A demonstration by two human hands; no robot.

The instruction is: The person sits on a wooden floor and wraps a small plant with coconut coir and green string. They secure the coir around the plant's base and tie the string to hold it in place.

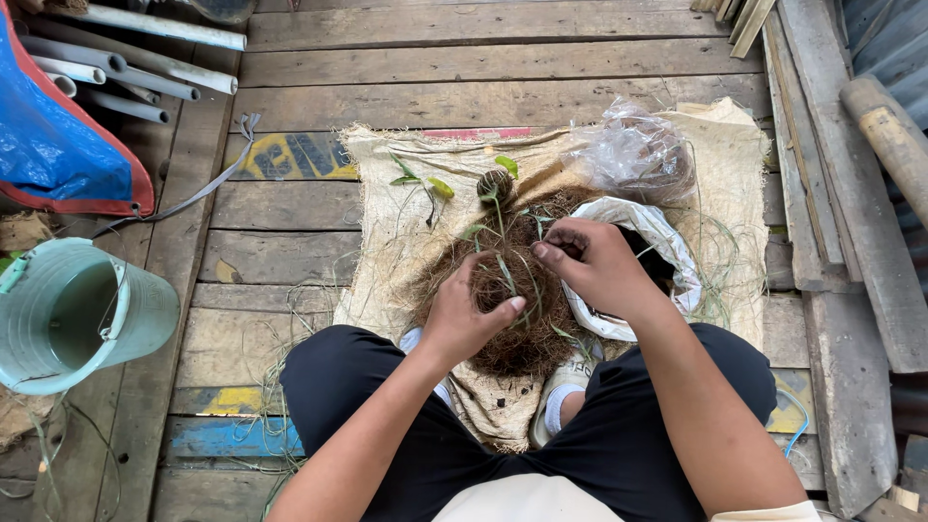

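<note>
I sit on a wooden floor with a burlap sack cloth spread before my knees. On it lies a heap of brown coconut fibre. My left hand grips a clump of that fibre together with a thin green seedling stem. My right hand pinches fibre strands just right of the stem, fingers closed on them. A small fibre-wrapped ball with green leaves lies beyond my hands. Another seedling rests on the cloth to the left.
A white sack with dark contents stands open under my right hand. A crumpled clear plastic bag lies behind it. A pale green bucket is at left, with white pipes and a blue tarp beyond. Planks line the right.
</note>
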